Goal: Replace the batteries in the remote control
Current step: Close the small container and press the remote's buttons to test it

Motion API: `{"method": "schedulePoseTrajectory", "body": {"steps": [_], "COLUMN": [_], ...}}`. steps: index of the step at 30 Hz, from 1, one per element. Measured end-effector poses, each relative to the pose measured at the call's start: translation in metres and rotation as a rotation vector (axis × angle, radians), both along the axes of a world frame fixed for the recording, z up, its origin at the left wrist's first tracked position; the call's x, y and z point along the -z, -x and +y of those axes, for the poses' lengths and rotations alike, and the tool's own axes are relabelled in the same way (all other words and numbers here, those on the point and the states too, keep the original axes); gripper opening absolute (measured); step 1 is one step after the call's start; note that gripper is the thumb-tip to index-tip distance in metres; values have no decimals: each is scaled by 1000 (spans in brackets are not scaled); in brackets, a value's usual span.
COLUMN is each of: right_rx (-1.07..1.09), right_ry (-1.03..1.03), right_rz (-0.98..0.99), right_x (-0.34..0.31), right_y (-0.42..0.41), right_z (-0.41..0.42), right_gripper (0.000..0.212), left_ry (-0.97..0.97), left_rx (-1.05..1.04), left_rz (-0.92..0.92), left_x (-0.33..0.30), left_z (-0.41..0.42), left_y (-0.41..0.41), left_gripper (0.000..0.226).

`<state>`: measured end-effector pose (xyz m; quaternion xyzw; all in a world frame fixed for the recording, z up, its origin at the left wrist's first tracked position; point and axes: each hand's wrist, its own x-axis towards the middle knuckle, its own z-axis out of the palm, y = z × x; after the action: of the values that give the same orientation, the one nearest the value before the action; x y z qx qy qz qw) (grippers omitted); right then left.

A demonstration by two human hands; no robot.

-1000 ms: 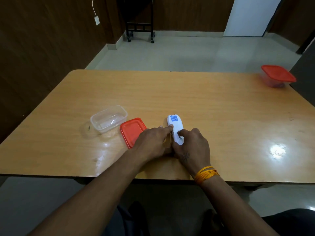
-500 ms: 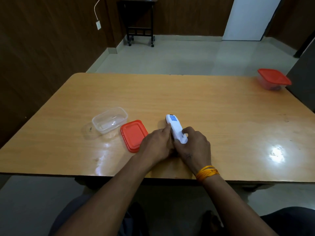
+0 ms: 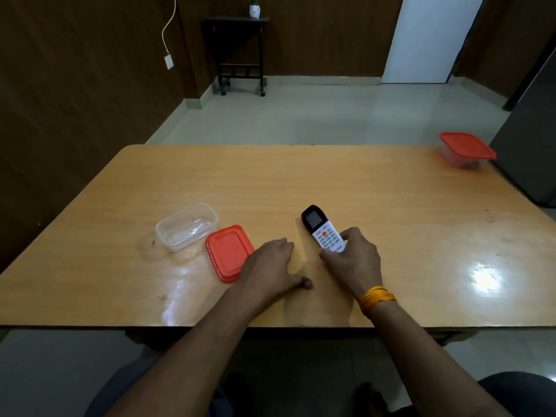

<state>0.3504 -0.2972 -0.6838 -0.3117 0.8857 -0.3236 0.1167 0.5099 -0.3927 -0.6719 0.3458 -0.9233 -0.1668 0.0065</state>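
A white remote control (image 3: 322,230) with a dark screen end and an orange button lies face up on the wooden table (image 3: 331,182). My right hand (image 3: 352,261) grips its near end between thumb and fingers. My left hand (image 3: 270,266) rests flat on the table just left of the remote, apart from it, fingers spread, holding nothing. No batteries are visible.
An empty clear plastic box (image 3: 187,226) and its red lid (image 3: 229,251) lie left of my left hand. A closed red-lidded box (image 3: 464,149) sits at the far right corner. A dark cabinet (image 3: 535,130) stands beside the table's right edge.
The remote has been turned from back side up to button side up. My left hand has let go of it and moved left onto the table.
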Motion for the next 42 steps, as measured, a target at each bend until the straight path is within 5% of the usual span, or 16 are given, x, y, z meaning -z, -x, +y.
{"method": "schedulePoseTrajectory", "body": {"steps": [4, 11, 19, 26, 31, 42], "right_rx": [-37, 5, -5, -174, -219, -138], "right_ry": [-127, -192, 86, 222, 40, 23], "right_rz": [252, 260, 477, 173, -32, -325], "right_x": [6, 3, -11, -6, -4, -8], "right_y": [-6, -9, -40, -97, -116, -120], "right_z": [10, 22, 9, -41, -79, -97], "right_gripper": [49, 59, 38, 31, 42, 32], "left_ry": [1, 31, 59, 67, -50, -234], "left_rx": [-6, -18, -277, -597, -630, -584], "left_rz": [-26, -42, 313, 176, 114, 190], "left_x": [-1, -3, -26, -22, -11, -1], "left_z": [2, 5, -7, -42, -66, -84], "left_y": [0, -2, -43, -102, -111, -114], "left_gripper": [96, 98, 70, 46, 39, 28]}}
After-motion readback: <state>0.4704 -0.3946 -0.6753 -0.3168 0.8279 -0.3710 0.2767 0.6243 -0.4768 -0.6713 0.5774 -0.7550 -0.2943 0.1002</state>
